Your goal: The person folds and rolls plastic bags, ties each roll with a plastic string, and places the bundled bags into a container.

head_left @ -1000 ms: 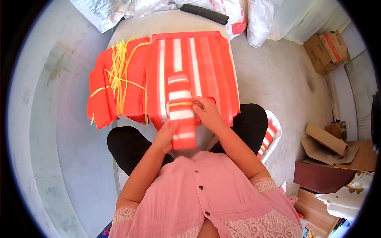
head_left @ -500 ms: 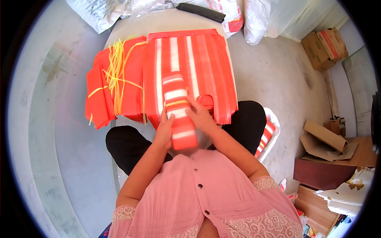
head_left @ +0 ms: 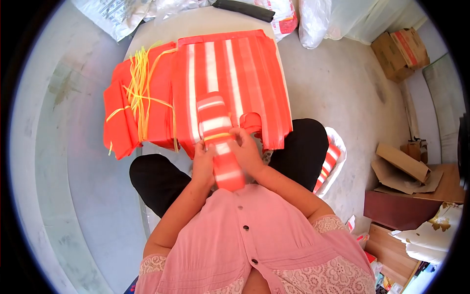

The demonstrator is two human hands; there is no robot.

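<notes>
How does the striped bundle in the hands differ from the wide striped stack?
The striped bundle is narrow; the striped stack is wide and flat. A yellow band crosses the bundle; none shows on the stack. The left hand and right hand hold the bundle; the stack lies on the beige surface. Both are red with white stripes.

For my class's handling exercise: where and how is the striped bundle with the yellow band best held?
The striped bundle is probably best gripped by its long edges beside the yellow band, one hand from each side: it is long and narrow, its near end toward the pink shirt.
</notes>
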